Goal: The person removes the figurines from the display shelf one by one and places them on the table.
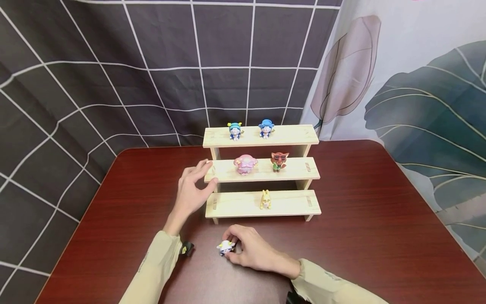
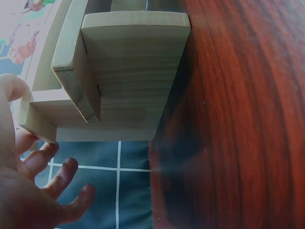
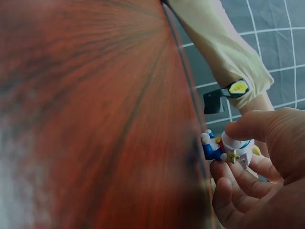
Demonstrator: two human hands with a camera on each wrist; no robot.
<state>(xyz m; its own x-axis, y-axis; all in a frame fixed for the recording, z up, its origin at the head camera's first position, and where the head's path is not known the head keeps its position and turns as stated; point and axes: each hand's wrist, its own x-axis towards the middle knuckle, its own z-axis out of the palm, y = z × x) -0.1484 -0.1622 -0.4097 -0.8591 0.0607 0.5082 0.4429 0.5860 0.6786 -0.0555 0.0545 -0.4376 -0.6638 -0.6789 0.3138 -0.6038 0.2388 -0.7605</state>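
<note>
My right hand pinches a small figurine with a white hat, yellow horns and a blue body, low over the front of the table. In the right wrist view, thumb and fingers hold this figurine by its hatted head, and a yellow star shows on it. My left hand grips the left end of the middle step of a three-step wooden display shelf, thumb at the front edge and fingers at the back. The left wrist view has the hand at that board's end, its other fingers spread loosely.
Two blue figurines stand on the top step. A pink figurine and a brown fox-like one are on the middle step, a yellow one on the bottom. Behind the dark red table hangs a grid-patterned curtain.
</note>
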